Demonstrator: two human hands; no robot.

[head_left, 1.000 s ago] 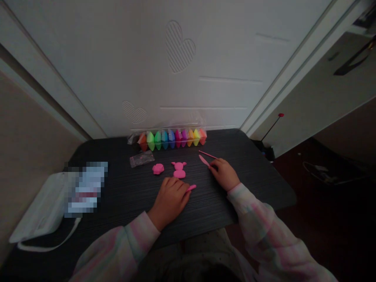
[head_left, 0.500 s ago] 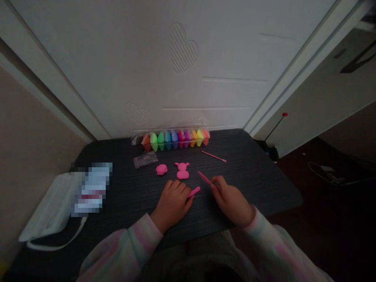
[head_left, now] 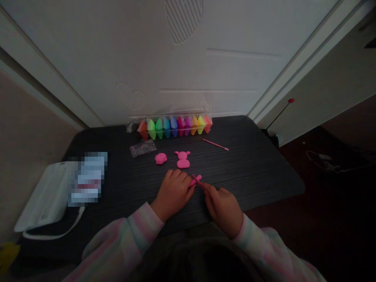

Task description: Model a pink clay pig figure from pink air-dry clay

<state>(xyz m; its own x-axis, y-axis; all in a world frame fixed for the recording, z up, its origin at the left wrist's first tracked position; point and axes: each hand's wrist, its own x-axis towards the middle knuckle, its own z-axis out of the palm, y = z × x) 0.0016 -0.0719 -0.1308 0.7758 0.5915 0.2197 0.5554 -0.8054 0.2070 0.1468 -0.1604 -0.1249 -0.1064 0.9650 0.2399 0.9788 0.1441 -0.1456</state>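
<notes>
1. Our left hand (head_left: 175,192) pinches the pink roll (head_left: 199,177), on the near side of the pink figure (head_left: 183,163).
2. Our right hand (head_left: 225,207) pinches the pink knife (head_left: 200,183) over it.
3. We should probably press gently, straight down.

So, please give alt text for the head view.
The right hand holds a modelling knife over a pink clay roll partly under the left hand, on a dark table. Beyond lie a pink eared figure and multicoloured clay packs.
</notes>
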